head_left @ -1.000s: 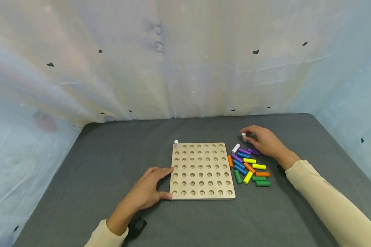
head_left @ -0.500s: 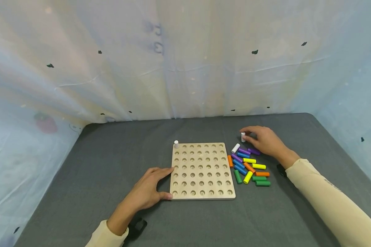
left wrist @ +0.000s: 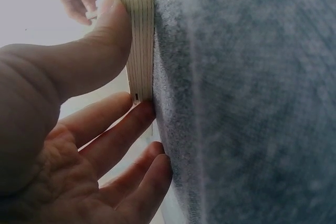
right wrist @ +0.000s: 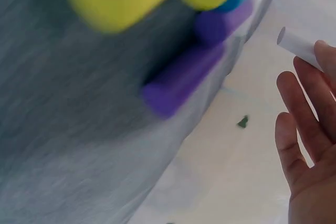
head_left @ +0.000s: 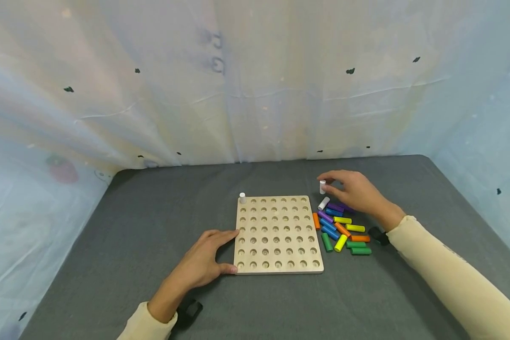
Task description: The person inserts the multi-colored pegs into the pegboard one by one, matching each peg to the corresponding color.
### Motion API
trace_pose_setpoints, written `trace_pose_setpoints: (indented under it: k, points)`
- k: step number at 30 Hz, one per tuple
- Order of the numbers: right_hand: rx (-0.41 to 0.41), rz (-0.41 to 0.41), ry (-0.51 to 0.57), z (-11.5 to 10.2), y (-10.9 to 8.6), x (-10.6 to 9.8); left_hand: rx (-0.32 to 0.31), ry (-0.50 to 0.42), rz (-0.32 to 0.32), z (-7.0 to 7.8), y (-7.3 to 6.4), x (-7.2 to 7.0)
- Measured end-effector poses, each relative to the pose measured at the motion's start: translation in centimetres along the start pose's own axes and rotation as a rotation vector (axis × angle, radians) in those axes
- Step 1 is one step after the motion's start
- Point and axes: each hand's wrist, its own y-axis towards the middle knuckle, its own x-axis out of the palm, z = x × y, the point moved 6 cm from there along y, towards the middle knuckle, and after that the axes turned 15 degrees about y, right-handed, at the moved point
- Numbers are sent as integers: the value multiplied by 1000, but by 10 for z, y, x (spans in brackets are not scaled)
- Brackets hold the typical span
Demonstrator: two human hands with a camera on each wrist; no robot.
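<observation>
A square wooden pegboard (head_left: 280, 234) with rows of round holes lies on the grey cloth. One white peg (head_left: 242, 198) stands upright in its far left corner hole. My left hand (head_left: 204, 259) rests against the board's left edge, thumb near the front corner and fingers spread along the side; the left wrist view shows the layered edge (left wrist: 140, 40) between them. Beyond the pile of pegs, my right hand (head_left: 354, 191) pinches a second white peg (head_left: 322, 187) upright between thumb and fingers. In the right wrist view that white peg (right wrist: 298, 46) sticks out past the fingertips.
Right of the board lies a loose pile of pegs: a white one (head_left: 324, 203), plus purple, blue, yellow (head_left: 355, 228), orange (head_left: 316, 221) and green (head_left: 361, 251) ones. The grey-covered table (head_left: 161, 212) reaches a pale hanging curtain (head_left: 263, 94) behind.
My right hand, with the white peg pinched, has moved left toward the board. My left hand and the board have stayed in place.
</observation>
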Motion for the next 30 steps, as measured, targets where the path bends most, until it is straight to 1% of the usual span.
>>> trace_pose_setpoints:
  k: [11,25,30]
  points:
    - [-19,-45,54,-31,20,24,9,1,15,0,0,-2]
    - [-84,-99,139,-62,50,56,7,5,15,1,-1,-2]
    - [-114,-103,142,-72,59,63,9,0,14,1,0,-2]
